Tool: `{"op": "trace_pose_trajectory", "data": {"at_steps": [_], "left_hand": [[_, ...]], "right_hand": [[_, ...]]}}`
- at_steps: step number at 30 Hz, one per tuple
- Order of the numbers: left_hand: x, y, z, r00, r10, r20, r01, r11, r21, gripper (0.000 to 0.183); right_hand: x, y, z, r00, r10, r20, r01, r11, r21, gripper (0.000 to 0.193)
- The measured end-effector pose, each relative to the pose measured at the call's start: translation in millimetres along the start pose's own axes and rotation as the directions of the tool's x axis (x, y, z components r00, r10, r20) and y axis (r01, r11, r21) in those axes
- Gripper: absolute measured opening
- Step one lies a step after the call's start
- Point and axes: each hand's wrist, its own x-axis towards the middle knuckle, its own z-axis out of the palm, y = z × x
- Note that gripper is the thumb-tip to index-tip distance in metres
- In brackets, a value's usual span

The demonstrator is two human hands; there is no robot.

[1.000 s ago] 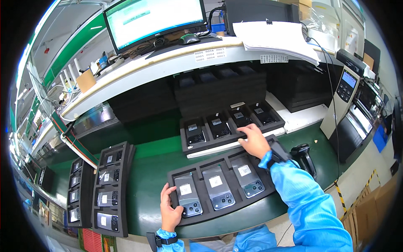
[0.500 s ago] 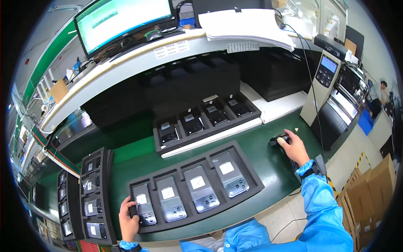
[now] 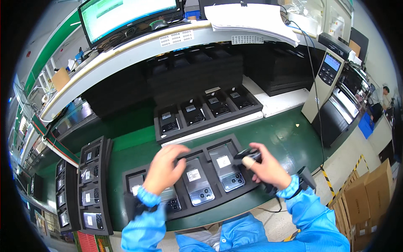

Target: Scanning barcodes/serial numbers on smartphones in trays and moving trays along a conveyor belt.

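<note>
A black foam tray (image 3: 230, 140) lies on the green bench in front of me. Phones sit in its slots, back up, each bearing a white label. My left hand (image 3: 164, 168) hovers over the left half, fingers apart and holding nothing, partly covering the first phone (image 3: 136, 180) and the second phone (image 3: 172, 196). To its right, the third phone (image 3: 200, 185) and the fourth phone (image 3: 230, 168) show almost whole. In my right hand (image 3: 270, 169) is a black handheld scanner (image 3: 247, 155) with a cable, held beside the fourth phone above the tray's right end.
Behind stands another black tray (image 3: 197, 126) of phones on a white ledge. More phone trays (image 3: 105, 185) stand at the left. A label printer (image 3: 321, 88) is at the right, with a cable hanging near it. A monitor (image 3: 126, 14) and papers (image 3: 247, 21) occupy the shelf above.
My left hand has let go of the tray's left edge and risen over its phones. My right hand has brought the scanner leftward and nearer, to the fourth phone.
</note>
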Motion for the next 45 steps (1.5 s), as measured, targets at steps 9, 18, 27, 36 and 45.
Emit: {"op": "trace_pose_trajectory", "data": {"at_steps": [9,18,27,36,45], "left_hand": [[60,-22,139,0.992,0.113,0.055,-0.114,0.993,0.003,0.022],[49,-13,144,0.982,0.049,0.182,-0.084,0.977,0.195,0.04],[54,-11,146,0.975,-0.034,0.222,0.005,0.992,0.13,0.038],[60,-14,143,0.996,-0.079,0.05,0.089,0.97,-0.226,0.034],[59,-13,147,0.996,-0.093,0.017,0.095,0.967,-0.237,0.026]], "right_hand": [[-19,2,22,1.0,0.007,0.022,-0.009,0.998,0.064,0.068],[26,18,-17,0.928,-0.198,-0.314,0.13,0.966,-0.223,0.073],[65,30,-28,0.922,-0.199,-0.331,0.087,0.942,-0.324,0.074],[74,38,-28,0.889,-0.295,-0.35,0.131,0.896,-0.423,0.073],[75,38,-25,0.895,-0.241,-0.375,0.101,0.929,-0.357,0.072]]}}
